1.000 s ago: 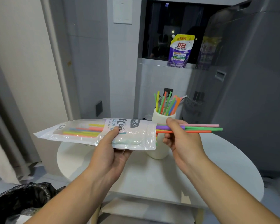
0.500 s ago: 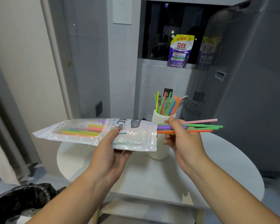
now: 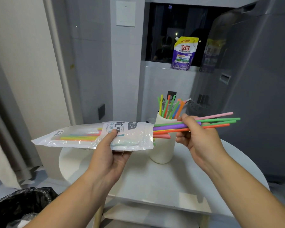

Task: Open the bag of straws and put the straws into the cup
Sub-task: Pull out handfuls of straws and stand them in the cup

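My left hand (image 3: 111, 155) holds a clear plastic straw bag (image 3: 82, 137) level above the table, its open mouth facing right. Coloured straws remain inside it. My right hand (image 3: 197, 137) pinches a bundle of straws (image 3: 220, 121), pink, green, purple and orange, drawn partly out of the bag's mouth, their left ends still at the opening. A short orange straw end pokes out below them. Behind the bundle stands a white cup (image 3: 163, 150) with several coloured straws upright in it.
The cup stands on a round white table (image 3: 171, 181) with a lower shelf. A black-lined bin (image 3: 18, 206) sits at the bottom left. A purple detergent pouch (image 3: 184, 53) rests on the window ledge. A grey appliance (image 3: 257, 89) fills the right side.
My right hand has pulled the straw bundle further right, out of the bag, and tilted its far ends slightly upward. The bag in my left hand has hardly moved.
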